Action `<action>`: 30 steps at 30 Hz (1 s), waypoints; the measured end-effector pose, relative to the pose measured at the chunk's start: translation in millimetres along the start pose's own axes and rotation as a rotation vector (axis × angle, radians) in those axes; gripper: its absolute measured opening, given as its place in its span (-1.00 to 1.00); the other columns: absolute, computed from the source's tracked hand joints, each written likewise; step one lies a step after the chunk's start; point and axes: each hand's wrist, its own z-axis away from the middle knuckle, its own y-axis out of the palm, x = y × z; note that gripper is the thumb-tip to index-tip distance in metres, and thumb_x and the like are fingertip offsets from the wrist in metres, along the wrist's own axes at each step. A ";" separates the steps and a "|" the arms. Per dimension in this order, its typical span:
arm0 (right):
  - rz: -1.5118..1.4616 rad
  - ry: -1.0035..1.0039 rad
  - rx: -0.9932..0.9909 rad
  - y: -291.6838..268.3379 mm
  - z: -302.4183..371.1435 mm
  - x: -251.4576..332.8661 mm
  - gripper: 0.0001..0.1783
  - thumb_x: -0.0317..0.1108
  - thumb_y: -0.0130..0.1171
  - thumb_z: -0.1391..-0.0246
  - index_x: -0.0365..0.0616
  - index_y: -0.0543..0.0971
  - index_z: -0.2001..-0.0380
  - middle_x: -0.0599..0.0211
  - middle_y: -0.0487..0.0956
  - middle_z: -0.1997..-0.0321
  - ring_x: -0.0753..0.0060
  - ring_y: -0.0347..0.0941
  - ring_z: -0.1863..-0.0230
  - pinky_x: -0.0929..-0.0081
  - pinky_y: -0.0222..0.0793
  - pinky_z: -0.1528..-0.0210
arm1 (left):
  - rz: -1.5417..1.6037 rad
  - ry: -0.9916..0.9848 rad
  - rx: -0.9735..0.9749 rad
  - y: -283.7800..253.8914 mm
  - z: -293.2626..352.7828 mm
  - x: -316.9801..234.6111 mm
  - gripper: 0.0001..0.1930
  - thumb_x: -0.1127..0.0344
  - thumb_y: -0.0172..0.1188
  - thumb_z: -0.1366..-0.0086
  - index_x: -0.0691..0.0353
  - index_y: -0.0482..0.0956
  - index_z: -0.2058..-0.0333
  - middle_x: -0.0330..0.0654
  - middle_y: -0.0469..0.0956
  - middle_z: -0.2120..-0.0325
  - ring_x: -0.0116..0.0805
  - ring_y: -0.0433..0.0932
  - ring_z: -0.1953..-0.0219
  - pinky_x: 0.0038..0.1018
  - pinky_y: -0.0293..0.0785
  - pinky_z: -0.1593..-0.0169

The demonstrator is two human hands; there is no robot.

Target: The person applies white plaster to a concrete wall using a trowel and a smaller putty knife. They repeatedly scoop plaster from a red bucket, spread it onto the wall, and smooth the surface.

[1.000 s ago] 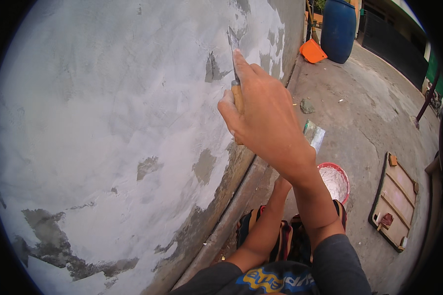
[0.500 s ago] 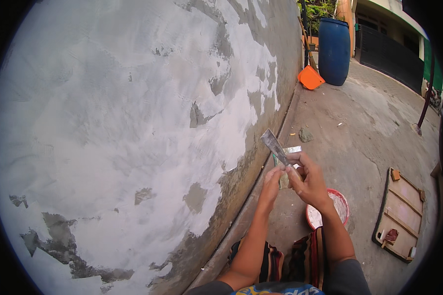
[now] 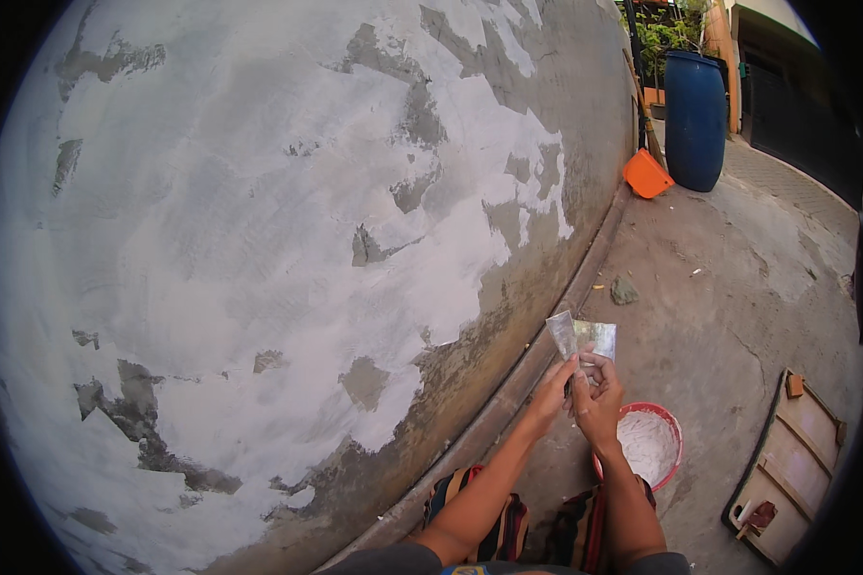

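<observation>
Here's the scraper (image 3: 561, 333), blade up beside the patchy wall (image 3: 259, 240), right hand (image 3: 599, 401) pinching it, left hand (image 3: 548, 395) alongside, its grip I can't tell: blade-tending, I'd judge, the next move calling for steady fingers.

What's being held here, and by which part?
The right hand holds a scraper by its handle end; the left hand meets it there. Whether the shiny flat plate behind is also held can't be told.
</observation>
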 end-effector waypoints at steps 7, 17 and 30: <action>0.190 0.025 0.097 -26.4 3.8 8.1 -0.57 -0.45 0.08 -0.23 -0.27 0.30 -0.14 0.24 0.55 0.32 0.57 0.49 0.50 0.61 0.38 0.51 | -0.045 0.086 0.044 -13.0 -16.5 8.3 -0.44 -0.03 -0.15 -0.48 0.21 0.26 -0.29 -0.16 0.59 0.14 -0.47 0.53 0.23 -0.56 0.41 0.19; 0.767 -0.003 -0.105 -148.0 -36.4 20.7 -0.70 -0.33 0.05 -0.09 -0.18 0.53 0.11 0.16 0.57 0.45 0.34 0.52 0.40 0.43 0.40 0.28 | -1.063 0.347 -0.356 -42.4 -37.5 27.7 -0.55 0.56 0.00 -0.21 0.22 0.51 -0.10 0.14 0.54 0.00 0.09 0.51 -0.05 -0.30 0.37 -0.12; 1.626 0.242 0.413 -269.9 77.3 -168.3 -0.86 -0.36 0.13 0.12 -0.11 0.64 0.61 0.05 0.58 0.61 0.02 0.57 0.54 0.17 0.47 0.48 | -1.139 0.244 -0.435 -44.3 -40.8 16.5 -0.60 0.44 0.01 -0.27 0.29 0.38 -0.10 0.22 0.60 0.26 0.06 0.62 0.25 -0.20 0.44 0.13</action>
